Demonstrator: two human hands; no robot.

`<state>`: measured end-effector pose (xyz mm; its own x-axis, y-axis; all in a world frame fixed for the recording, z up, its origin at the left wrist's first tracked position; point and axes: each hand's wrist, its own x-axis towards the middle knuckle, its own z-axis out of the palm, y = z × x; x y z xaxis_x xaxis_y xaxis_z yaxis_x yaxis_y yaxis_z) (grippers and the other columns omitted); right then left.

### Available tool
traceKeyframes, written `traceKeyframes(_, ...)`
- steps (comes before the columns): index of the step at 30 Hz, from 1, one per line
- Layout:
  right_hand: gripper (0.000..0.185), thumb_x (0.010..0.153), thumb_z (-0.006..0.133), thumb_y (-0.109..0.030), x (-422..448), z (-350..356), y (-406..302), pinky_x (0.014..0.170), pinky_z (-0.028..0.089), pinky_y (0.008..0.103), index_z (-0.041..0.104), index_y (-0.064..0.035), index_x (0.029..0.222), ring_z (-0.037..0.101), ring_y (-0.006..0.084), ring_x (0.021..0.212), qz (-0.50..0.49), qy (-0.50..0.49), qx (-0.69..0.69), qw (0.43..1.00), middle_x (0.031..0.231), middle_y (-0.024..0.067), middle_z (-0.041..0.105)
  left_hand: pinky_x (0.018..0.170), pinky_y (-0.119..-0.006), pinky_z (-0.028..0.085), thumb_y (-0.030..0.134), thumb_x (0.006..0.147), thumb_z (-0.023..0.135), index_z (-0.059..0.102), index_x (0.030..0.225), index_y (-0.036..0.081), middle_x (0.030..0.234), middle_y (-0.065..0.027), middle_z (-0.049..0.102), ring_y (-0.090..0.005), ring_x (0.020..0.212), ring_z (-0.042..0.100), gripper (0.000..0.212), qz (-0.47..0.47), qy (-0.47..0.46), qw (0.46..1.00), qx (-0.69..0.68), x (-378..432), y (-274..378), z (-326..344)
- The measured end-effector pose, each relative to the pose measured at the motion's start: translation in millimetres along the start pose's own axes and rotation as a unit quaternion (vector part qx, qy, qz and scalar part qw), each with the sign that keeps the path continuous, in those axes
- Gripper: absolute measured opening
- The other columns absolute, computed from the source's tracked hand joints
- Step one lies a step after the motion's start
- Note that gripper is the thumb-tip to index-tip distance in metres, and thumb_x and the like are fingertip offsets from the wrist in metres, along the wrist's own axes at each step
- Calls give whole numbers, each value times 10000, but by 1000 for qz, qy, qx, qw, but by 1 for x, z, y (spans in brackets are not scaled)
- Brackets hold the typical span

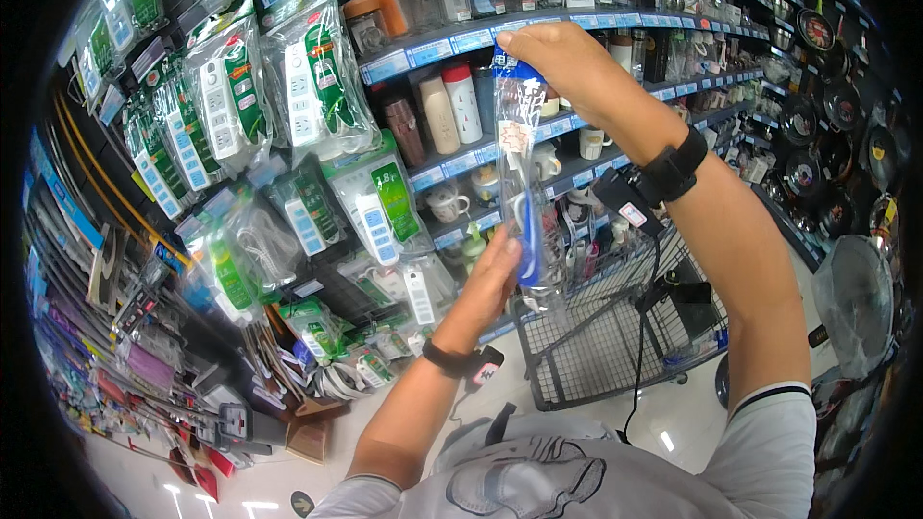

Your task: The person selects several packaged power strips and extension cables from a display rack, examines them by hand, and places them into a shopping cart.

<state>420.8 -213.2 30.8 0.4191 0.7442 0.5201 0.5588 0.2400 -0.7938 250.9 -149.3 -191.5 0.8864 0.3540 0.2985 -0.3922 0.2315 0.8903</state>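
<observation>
A long clear plastic package with a blue top, white print and a blue-handled item inside (532, 238) hangs upright before me. My right hand (551, 58) pinches its blue top edge between thumb and fingers. Lower down, my left hand (497, 263) is at the package's left side, thumb and fingers against it; part of this hand is hidden behind the package. Both wrists wear black straps with small black devices. Behind the package are shelves of cups, with a white mug (594, 143) just to its right.
Packaged power strips (299, 94) hang at the left. Shelves (433, 50) of bottles and mugs stand ahead. A wire shopping cart (577, 367) is at the lower right, with a black cable in front of it. Frying pans (804, 173) hang at the right, mops and brooms at the far left.
</observation>
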Motion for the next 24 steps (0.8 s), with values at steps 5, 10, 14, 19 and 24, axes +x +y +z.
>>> traceKeyframes(5,342,962,597,-274,6,-18,8,506,577,287,652,63,930,679,185,610,68,-36,-22,997,726,102,644,686,-425,562,574,1030,341,493,1380,13,981,-154,670,-289,756,672,679,-161,-50,951,-260,-7,12,1)
traceKeyframes(10,342,938,600,-246,8,-26,20,494,595,283,645,90,981,709,217,642,120,-49,-52,990,838,171,683,527,-420,515,564,1016,382,510,1358,-38,884,-160,651,-275,615,617,704,-170,-83,930,-316,-11,14,-3)
traceKeyframes(14,335,936,612,-257,9,-30,26,490,591,276,649,72,980,705,212,635,126,-65,-47,989,835,161,685,556,-387,546,613,1019,322,492,1376,-28,891,-149,646,-246,638,628,753,-181,-104,927,-311,-13,11,-5)
traceKeyframes(19,277,940,611,-247,8,-32,22,484,575,266,644,28,941,696,197,627,102,-60,-21,993,805,130,678,600,-403,551,594,1025,355,451,1416,-35,1015,-166,659,-289,776,665,746,-163,-99,945,-265,-14,12,-10)
traceKeyframes(24,242,977,612,-242,-5,-40,16,594,577,298,649,-3,992,658,157,743,78,-85,34,993,838,66,657,822,-342,551,546,925,640,395,1453,-15,1170,-155,624,-242,1002,668,808,-72,-51,995,38,-22,33,-24)
